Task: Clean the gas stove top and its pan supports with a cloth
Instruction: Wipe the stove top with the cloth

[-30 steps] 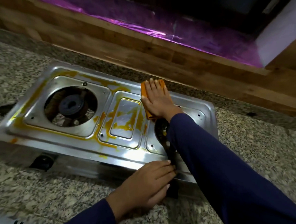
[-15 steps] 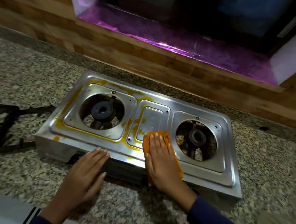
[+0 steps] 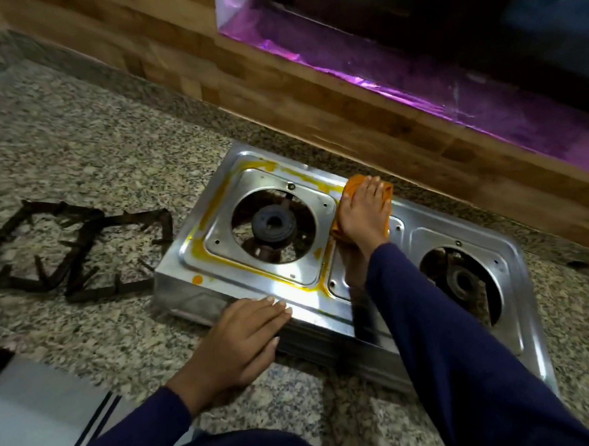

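Note:
A steel two-burner gas stove (image 3: 513,255) lies on the granite counter with yellow-orange smears around its left burner (image 3: 272,224) and centre panel. My right hand (image 3: 362,216) presses flat on an orange cloth (image 3: 352,185) at the far edge of the centre strip. My left hand (image 3: 244,338) rests flat, fingers together, on the stove's near front edge, holding nothing. Two dark pan supports (image 3: 72,248) lie off the stove on the counter to its left. The right burner (image 3: 463,280) is partly hidden by my right sleeve.
A wooden-look tiled wall (image 3: 313,95) runs close behind the stove, with a purple-lit ledge (image 3: 450,92) above it. The granite counter (image 3: 88,158) stretches to the left. A grey-white surface (image 3: 34,424) lies below the counter's near edge at the bottom left.
My right hand has slid the cloth from the stove's near edge back to its far edge. My left hand stays on the front edge. The camera view has shifted, showing the pan supports.

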A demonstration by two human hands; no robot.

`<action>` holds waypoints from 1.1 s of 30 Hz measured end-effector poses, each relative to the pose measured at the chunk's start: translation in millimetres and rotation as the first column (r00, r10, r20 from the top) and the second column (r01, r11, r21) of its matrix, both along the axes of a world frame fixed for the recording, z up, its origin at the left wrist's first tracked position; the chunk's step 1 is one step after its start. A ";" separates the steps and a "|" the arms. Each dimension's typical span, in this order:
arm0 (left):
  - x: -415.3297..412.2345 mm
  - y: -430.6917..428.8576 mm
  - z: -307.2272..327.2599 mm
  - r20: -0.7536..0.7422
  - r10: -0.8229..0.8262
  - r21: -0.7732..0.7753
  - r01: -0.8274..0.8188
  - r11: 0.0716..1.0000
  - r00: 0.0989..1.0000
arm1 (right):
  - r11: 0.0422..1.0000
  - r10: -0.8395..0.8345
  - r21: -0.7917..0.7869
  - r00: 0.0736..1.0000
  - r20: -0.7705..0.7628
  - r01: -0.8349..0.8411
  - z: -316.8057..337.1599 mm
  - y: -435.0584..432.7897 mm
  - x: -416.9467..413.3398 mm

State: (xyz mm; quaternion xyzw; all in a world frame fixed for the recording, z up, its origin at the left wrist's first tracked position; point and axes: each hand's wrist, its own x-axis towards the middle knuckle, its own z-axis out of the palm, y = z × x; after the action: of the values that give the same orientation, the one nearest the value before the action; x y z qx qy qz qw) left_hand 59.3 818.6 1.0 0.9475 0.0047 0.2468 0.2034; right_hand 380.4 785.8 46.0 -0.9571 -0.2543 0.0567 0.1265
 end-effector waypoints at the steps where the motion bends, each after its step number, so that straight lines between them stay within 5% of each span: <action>1: -0.7 1.6 -0.4 0.006 0.000 0.001 0.000 1.000 1.000 | 0.997 0.073 -0.021 0.997 0.012 -0.073 1.7 6.2 9.5; 9: -7.3 7.7 2.0 -0.008 -0.070 -0.050 0.070 0.996 0.998 | 0.775 0.630 -0.042 0.776 -0.015 -0.630 7.7 -14.6 16.4; 17: -12.2 25.8 15.2 0.053 -0.142 -0.227 0.150 0.962 0.988 | 0.673 0.740 0.033 0.671 -0.048 -0.739 8.7 -98.7 -94.2; 24: -38.8 90.7 43.2 0.064 0.308 -0.379 -0.262 0.887 0.949 | 0.678 0.735 0.028 0.677 -0.037 -0.735 9.9 -89.5 -156.4; 27: -49.7 124.6 38.4 -0.154 0.478 -0.544 -0.478 0.690 0.865 | 0.691 0.722 0.005 0.691 0.001 -0.722 3.7 -52.2 -178.3; 31: -49.9 147.8 28.9 -0.377 0.332 -0.904 -0.422 0.074 0.865 | 0.771 0.635 0.034 0.772 0.041 -0.636 -2.9 10.7 -215.1; 33: -49.1 153.5 26.2 -0.393 0.261 -0.915 -0.403 -0.016 0.882 | 0.829 0.555 0.054 0.831 0.039 -0.556 -6.5 45.2 -233.7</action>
State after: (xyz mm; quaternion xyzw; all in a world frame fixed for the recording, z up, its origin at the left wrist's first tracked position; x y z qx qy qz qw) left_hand 10.2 972.1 27.2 0.5380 0.4047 0.1677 0.7202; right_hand 146.7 830.9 39.5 -0.8380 -0.5244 0.0726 0.1320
